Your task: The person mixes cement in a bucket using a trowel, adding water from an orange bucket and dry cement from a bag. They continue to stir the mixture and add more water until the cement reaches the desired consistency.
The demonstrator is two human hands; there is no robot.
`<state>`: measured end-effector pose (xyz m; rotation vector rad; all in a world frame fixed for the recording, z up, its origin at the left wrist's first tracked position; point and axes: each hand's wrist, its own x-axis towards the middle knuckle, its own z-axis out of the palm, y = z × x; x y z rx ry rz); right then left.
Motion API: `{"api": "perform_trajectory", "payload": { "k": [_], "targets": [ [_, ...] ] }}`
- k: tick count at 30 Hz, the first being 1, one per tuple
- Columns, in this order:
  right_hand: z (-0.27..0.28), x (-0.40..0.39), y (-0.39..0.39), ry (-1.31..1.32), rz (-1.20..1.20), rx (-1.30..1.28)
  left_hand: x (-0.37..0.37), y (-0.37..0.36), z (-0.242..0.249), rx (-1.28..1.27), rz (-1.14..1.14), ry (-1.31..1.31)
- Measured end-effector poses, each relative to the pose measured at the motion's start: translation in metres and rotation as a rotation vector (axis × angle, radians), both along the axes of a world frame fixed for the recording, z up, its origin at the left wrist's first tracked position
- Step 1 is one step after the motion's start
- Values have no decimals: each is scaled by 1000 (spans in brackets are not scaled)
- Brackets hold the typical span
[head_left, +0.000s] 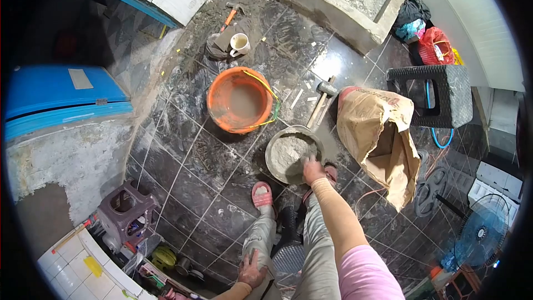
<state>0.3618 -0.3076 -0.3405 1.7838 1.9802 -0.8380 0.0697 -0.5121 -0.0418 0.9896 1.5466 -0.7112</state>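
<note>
My right hand [313, 170] is at the right rim of a round metal bowl [270, 161] that holds grey powder [288, 153]. Its fingers curl over the rim, and what they grip there is too small to make out fully. My left hand [251, 271] rests on my left knee with its fingers spread, holding nothing. Beyond the bowl, an orange bucket [219, 103] contains murky grey water. An opened brown paper sack [366, 122] lies to the right of the bowl, and a hammer [326, 89] lies on the tiles between bucket and sack.
A white mug [240, 44] stands on a dark cloth near an orange-handled hammer [229, 19]. A black woven stool [458, 97] is at the right, a purple stool [126, 214] at the left. A fan [482, 232] stands lower right. A concrete ledge [333, 11] crosses the back.
</note>
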Motion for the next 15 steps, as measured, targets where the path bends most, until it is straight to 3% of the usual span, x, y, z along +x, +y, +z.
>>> {"api": "perform_trajectory", "payload": {
  "k": [3,6,10,11,14,15],
  "targets": [
    [6,20,0,77,-202,52,2,19,1,6,60,10],
    [42,28,6,22,-158,-78,0,35,-1,173,88,3],
    [60,28,-2,-62,-67,10,-11,85,26,444,188,22],
    [28,33,-21,-102,-22,106,-20,86,25,534,177,-8],
    [25,28,-7,-81,-72,-111,-21,89,5,471,78,44],
    [58,17,23,-117,-99,-300,-11,104,3,334,-17,163]
  ]
}}
